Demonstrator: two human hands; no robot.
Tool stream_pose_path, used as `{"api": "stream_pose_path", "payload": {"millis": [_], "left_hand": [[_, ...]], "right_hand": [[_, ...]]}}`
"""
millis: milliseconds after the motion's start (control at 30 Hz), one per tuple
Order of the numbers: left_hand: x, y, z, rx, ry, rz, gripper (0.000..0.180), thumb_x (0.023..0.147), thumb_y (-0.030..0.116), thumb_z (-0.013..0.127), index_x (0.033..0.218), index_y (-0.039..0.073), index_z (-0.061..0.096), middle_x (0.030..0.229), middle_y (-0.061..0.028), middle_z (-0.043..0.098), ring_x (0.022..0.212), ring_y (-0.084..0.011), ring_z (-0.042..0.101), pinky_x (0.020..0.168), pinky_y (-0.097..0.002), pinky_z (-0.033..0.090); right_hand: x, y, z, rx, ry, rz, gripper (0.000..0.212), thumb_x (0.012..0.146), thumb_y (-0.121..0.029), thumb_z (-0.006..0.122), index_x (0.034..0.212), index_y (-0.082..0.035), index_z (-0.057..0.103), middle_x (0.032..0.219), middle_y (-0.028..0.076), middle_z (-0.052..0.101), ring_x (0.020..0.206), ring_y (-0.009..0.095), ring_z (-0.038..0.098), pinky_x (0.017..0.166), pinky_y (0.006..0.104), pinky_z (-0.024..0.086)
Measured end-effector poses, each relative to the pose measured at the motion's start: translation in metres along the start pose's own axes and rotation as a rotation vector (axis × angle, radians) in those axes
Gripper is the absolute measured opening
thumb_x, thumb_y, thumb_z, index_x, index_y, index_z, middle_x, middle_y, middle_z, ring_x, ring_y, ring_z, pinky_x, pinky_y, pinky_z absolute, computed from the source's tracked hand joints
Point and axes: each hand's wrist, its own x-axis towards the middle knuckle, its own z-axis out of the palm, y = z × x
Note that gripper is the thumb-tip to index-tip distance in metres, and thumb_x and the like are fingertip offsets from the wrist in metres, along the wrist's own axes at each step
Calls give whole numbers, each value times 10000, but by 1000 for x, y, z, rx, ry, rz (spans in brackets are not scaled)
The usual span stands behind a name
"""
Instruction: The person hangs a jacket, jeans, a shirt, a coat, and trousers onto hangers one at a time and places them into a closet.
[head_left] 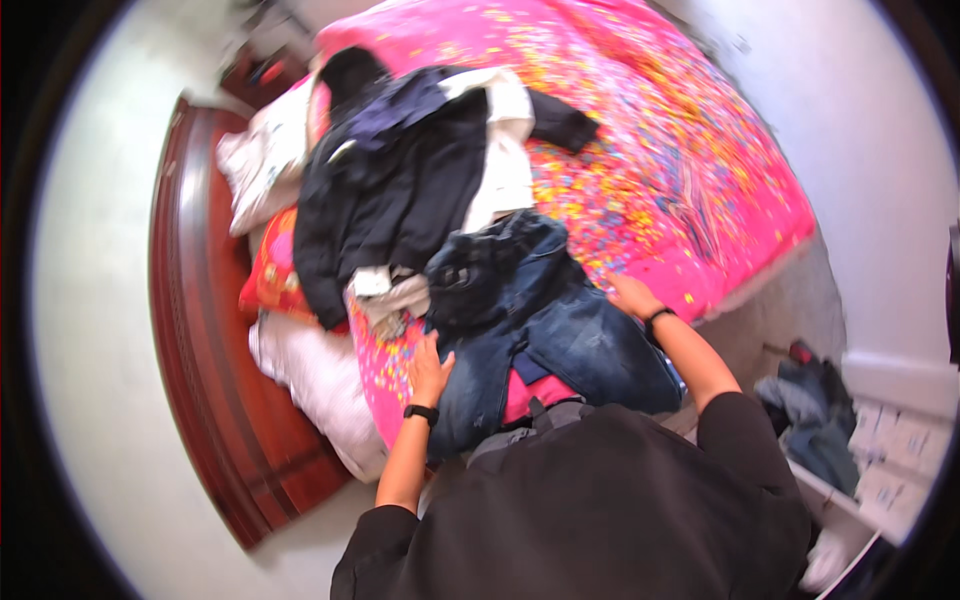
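Dark blue jeans [590, 340] lie spread on the near edge of the bed, waistband away from me and both legs toward my body. My left hand [430, 370] rests on the outer edge of the left leg, its fingers stretched out and apart. At the opposite edge my right hand [633, 297] touches the jeans with its fingers extended; their tips are slightly blurred. Neither hand appears to grip the cloth. Beyond the waistband sprawls a black long-sleeved garment [390, 200], partly over a white garment [510, 130]. A dark navy cloth [400, 108] lies on top.
The bed has a pink cover [740, 200] with multicoloured specks. Pillows, one a white pillow [315, 380], line the dark red wooden headboard [220, 330] at left. Dark clothes [815, 420] are heaped at lower right, beside white boxes [900, 450].
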Motion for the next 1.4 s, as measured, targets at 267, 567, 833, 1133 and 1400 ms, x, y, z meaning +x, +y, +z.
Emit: {"api": "stream_pose_path", "payload": {"millis": [267,567,833,1133,1400], "left_hand": [[187,64,38,292,-157,-68,1071,624,303,877,1456,92,238,1217,-185,474,1127,-372,500,920,-469,461],[186,63,65,18,-165,-73,781,674,384,832,1293,158,413,941,-232,682,872,-426,664,754,-485,520],[134,73,94,-235,-75,-154,623,740,307,821,1203,90,467,578,-19,489,501,-162,489,501,-327,404],[80,112,80,-247,-296,43,293,807,199,746,1031,98,586,542,-50,460,464,-194,474,473,-352,384],[4,107,40,-126,-174,91,344,639,104,755,953,104,614,607,-38,497,564,-238,545,536,-377,442]], "right_hand": [[81,22,2,109,117,321,374,823,-296,627,1096,-41,606,1131,204,596,1062,395,587,892,488,494],[100,211,-19,95,346,837,813,780,-160,665,1483,-119,259,1509,154,310,1315,404,405,1036,506,417],[137,261,-16,451,417,965,597,790,-332,669,1317,-126,478,1362,178,520,1307,384,435,1066,467,353],[108,235,15,122,432,877,403,859,-385,637,1093,-57,634,1286,168,477,1222,402,434,1000,478,414],[42,73,6,249,804,635,430,948,-381,506,670,-58,563,635,173,590,666,401,580,691,501,417]]}}
